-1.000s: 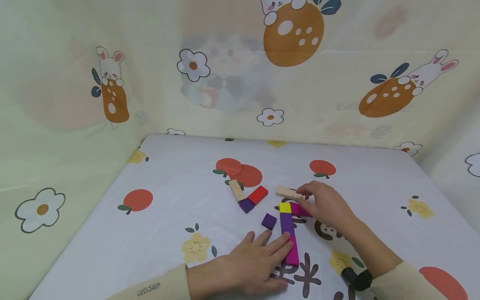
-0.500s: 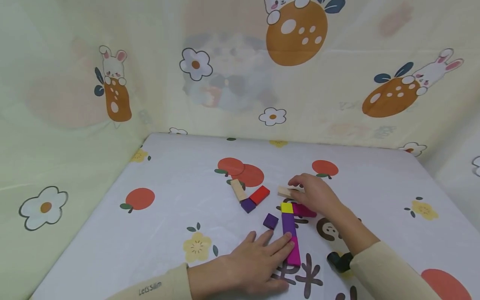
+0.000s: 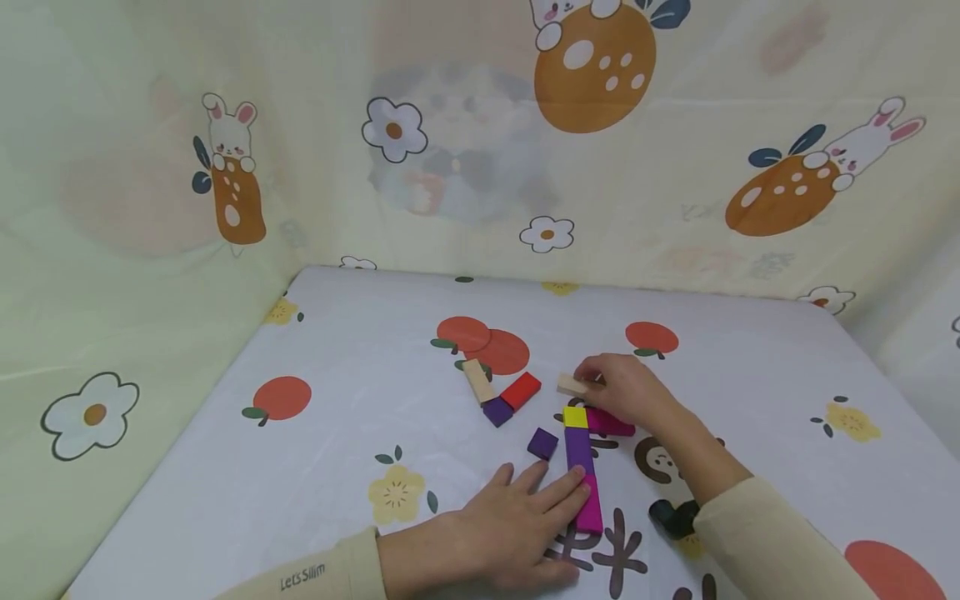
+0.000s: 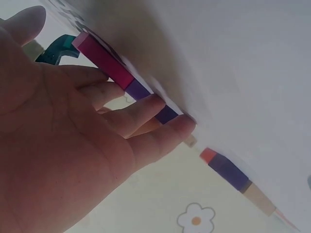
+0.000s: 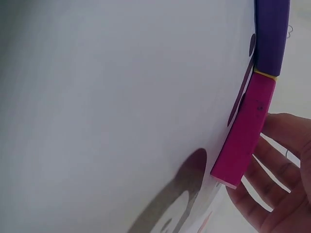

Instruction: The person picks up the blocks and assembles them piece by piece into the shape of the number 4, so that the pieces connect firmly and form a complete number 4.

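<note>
My left hand (image 3: 517, 521) lies flat with fingers spread, its fingertips touching the lower magenta block (image 3: 589, 510) and the purple block (image 3: 578, 450) in line with it. A yellow block (image 3: 575, 417) tops that row, and a second magenta block (image 3: 609, 422) extends rightward from it. Just beyond, my right hand (image 3: 630, 392) pinches the right end of a plain wooden block (image 3: 570, 385) between thumb and fingers; the hand hides that end. The right wrist view shows the second magenta block (image 5: 245, 128) beside the right hand's fingers, but not the wooden block.
A loose purple cube (image 3: 542, 444) sits left of the row. Farther left, another wooden block (image 3: 478, 382), a purple block (image 3: 497, 411) and a red block (image 3: 521, 392) touch in a V. A dark green curved piece (image 3: 673, 518) lies by the right sleeve.
My right hand lifted slightly away from the wooden block's end, shifted left along it, then closed its fingers on it. The left hand has stayed on the row.
</note>
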Action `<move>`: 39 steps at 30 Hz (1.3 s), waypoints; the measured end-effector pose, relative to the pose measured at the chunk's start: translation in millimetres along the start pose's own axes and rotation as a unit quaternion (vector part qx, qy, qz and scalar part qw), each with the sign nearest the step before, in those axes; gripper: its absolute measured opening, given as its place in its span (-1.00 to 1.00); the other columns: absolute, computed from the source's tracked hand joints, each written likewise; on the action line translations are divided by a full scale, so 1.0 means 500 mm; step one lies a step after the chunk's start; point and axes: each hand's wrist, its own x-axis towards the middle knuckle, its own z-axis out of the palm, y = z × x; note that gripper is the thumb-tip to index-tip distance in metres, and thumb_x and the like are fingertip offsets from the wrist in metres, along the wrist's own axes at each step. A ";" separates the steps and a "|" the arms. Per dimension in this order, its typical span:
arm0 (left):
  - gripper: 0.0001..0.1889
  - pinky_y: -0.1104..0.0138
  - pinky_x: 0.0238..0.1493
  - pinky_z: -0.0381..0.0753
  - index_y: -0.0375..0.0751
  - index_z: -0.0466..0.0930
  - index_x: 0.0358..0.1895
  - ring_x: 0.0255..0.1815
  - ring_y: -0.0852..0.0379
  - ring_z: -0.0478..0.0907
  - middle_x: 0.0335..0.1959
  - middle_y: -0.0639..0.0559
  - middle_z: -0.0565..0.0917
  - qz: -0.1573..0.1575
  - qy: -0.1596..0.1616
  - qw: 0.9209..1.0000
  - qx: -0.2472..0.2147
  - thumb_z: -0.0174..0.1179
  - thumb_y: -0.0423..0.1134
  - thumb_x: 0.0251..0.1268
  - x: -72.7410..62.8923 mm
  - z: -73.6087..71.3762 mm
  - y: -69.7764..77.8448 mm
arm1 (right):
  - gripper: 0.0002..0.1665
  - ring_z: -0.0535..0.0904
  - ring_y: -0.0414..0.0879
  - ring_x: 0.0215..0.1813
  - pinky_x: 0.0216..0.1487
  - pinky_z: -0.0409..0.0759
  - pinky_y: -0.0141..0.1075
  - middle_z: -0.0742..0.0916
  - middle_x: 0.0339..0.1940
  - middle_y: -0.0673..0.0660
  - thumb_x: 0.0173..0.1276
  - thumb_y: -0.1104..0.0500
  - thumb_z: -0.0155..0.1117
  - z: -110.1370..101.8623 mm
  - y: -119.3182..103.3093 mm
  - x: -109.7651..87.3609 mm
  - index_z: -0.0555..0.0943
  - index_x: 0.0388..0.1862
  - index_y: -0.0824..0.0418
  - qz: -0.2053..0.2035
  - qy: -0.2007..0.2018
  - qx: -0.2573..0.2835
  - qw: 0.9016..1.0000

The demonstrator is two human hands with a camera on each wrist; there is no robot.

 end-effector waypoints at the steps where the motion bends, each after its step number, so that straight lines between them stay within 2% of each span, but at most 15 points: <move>1: -0.12 -0.14 0.59 0.20 0.36 -0.20 0.69 0.74 0.02 -0.05 0.73 0.37 -0.23 0.000 0.000 1.000 0.000 -0.07 0.44 0.45 0.000 0.001 0.000 | -0.64 0.67 0.08 -0.07 0.05 0.74 0.03 0.79 -0.07 0.23 0.33 0.18 0.45 0.001 0.001 0.000 0.73 0.09 0.22 0.000 -0.001 0.000 1.000; 14: -0.12 -0.14 0.59 0.20 0.37 -0.19 0.69 0.74 0.02 -0.05 0.72 0.39 -0.23 0.003 0.002 1.000 -0.001 -0.04 0.43 0.43 -0.004 0.006 -0.005 | -0.59 0.69 0.10 -0.05 0.01 0.75 0.01 0.78 -0.05 0.25 0.36 0.17 0.43 0.007 -0.020 0.004 0.70 0.16 0.23 -0.020 0.037 -0.001 0.999; 23: -0.12 -0.14 0.59 0.21 0.36 -0.19 0.70 0.74 0.01 -0.04 0.73 0.38 -0.23 0.002 0.005 1.000 0.004 -0.04 0.44 0.43 -0.007 0.010 -0.005 | -0.63 0.68 0.19 0.05 0.02 0.74 0.03 0.76 0.02 0.29 0.45 0.12 0.35 0.017 -0.044 0.007 0.74 0.18 0.16 -0.011 0.055 -0.018 0.998; 27: -0.12 -0.14 0.59 0.21 0.35 -0.19 0.70 0.74 0.01 -0.05 0.73 0.37 -0.22 0.003 0.004 1.000 0.006 -0.06 0.44 0.44 -0.008 0.012 -0.006 | -0.63 0.67 0.15 0.00 -0.04 0.76 -0.06 0.72 0.03 0.29 0.46 0.12 0.35 0.023 -0.053 0.006 0.74 0.20 0.14 -0.011 0.063 -0.018 0.998; 32: -0.12 -0.14 0.60 0.20 0.35 -0.22 0.70 0.74 0.02 -0.07 0.73 0.36 -0.24 0.004 0.001 1.000 0.016 -0.09 0.46 0.45 -0.007 0.014 -0.006 | -0.68 0.64 0.08 -0.06 -0.07 0.77 -0.13 0.65 0.06 0.28 0.44 0.17 0.37 0.030 -0.062 0.003 0.78 0.14 0.13 -0.022 0.071 -0.024 0.997; 39: -0.13 -0.14 0.60 0.18 0.34 -0.22 0.70 0.74 0.02 -0.08 0.73 0.36 -0.24 0.007 0.001 1.000 0.015 -0.10 0.44 0.47 -0.012 0.013 -0.007 | -0.72 0.67 0.10 -0.05 0.00 0.77 -0.09 0.63 0.10 0.30 0.44 0.17 0.37 0.038 -0.068 0.003 0.80 0.07 0.17 -0.021 0.073 -0.047 0.996</move>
